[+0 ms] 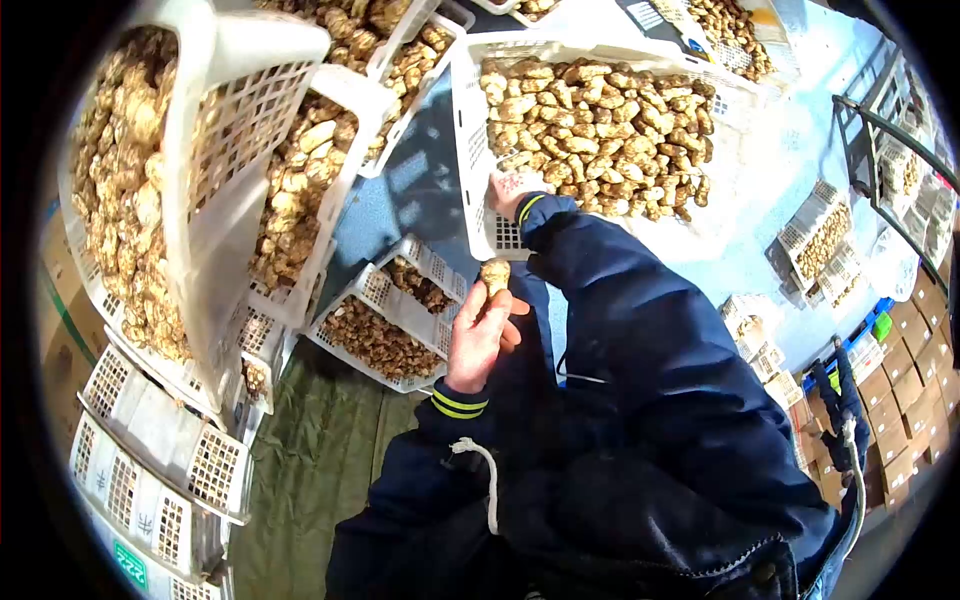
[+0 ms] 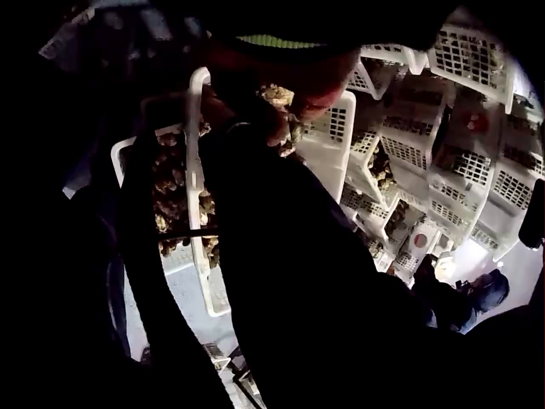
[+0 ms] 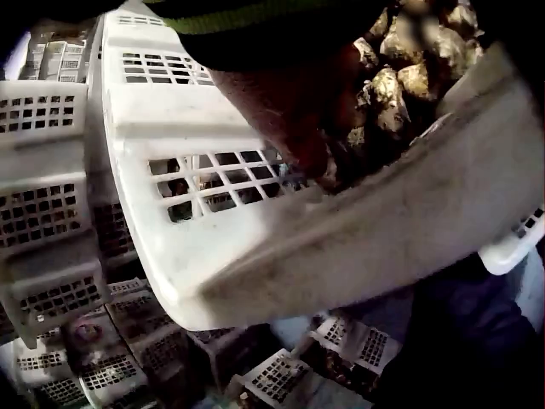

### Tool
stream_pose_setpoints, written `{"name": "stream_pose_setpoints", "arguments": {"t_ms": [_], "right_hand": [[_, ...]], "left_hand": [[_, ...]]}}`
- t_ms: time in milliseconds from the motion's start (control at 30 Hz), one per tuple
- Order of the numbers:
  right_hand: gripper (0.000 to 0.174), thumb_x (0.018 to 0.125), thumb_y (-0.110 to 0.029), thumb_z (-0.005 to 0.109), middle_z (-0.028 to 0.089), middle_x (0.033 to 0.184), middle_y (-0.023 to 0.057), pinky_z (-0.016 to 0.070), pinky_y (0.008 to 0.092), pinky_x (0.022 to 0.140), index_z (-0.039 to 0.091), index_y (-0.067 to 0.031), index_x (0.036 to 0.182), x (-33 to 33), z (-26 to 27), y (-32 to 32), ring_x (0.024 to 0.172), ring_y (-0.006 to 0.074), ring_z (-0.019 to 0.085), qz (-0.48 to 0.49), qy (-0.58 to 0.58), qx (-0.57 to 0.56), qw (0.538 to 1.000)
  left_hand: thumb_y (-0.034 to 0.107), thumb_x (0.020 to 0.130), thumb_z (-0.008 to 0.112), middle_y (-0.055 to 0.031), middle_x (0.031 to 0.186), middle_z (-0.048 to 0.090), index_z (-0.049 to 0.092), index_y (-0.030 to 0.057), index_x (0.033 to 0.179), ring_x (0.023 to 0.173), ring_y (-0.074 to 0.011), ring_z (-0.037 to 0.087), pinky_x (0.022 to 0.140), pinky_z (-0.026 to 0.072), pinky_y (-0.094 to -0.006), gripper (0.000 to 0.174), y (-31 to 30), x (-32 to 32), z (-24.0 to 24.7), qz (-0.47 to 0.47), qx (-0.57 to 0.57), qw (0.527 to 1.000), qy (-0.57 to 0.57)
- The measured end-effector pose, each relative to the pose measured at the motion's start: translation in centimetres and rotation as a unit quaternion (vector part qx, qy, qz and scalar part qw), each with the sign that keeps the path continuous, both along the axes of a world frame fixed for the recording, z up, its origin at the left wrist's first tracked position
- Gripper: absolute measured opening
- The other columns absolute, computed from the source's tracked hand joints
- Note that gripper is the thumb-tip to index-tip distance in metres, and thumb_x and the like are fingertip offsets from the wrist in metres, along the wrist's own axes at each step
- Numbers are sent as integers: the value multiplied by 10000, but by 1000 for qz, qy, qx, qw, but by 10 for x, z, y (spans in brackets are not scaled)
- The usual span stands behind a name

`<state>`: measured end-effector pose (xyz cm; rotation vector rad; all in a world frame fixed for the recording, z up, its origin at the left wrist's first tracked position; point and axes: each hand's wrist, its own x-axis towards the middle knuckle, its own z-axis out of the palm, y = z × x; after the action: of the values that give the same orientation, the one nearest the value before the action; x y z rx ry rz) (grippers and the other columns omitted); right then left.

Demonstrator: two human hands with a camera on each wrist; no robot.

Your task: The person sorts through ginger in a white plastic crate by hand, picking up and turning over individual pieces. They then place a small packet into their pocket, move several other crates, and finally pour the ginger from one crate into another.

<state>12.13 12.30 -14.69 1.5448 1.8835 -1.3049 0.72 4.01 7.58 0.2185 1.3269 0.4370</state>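
In the head view, the left hand pinches a brown-and-cream knobbly piece between thumb and fingers, below a white crate. The left wrist view shows that hand in shadow beside a knobbly piece. Inside the crate's left side, the right hand reaches down at the edge of a heap of similar pieces. In the right wrist view, the right hand is dark, its fingertips low between the crate's perforated wall and the pieces; whether they hold one cannot be seen.
Large filled crates stand at the left, above stacked white crates. A smaller divided crate of dark pieces lies left of the left hand. More crates, cardboard boxes and another person are at the right.
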Motion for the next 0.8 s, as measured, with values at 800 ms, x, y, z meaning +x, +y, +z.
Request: {"name": "stream_pose_setpoints", "arguments": {"t_ms": [800], "right_hand": [[777, 786, -228, 676, 556, 997, 53, 436, 346, 933, 200, -57, 1375, 159, 141, -7, 917, 167, 560, -576, 636, -228, 461]], "left_hand": [[102, 913, 425, -192, 980, 610, 357, -2, 1306, 481, -93, 506, 436, 416, -211, 413, 29, 58, 3, 44, 96, 992, 70]]}}
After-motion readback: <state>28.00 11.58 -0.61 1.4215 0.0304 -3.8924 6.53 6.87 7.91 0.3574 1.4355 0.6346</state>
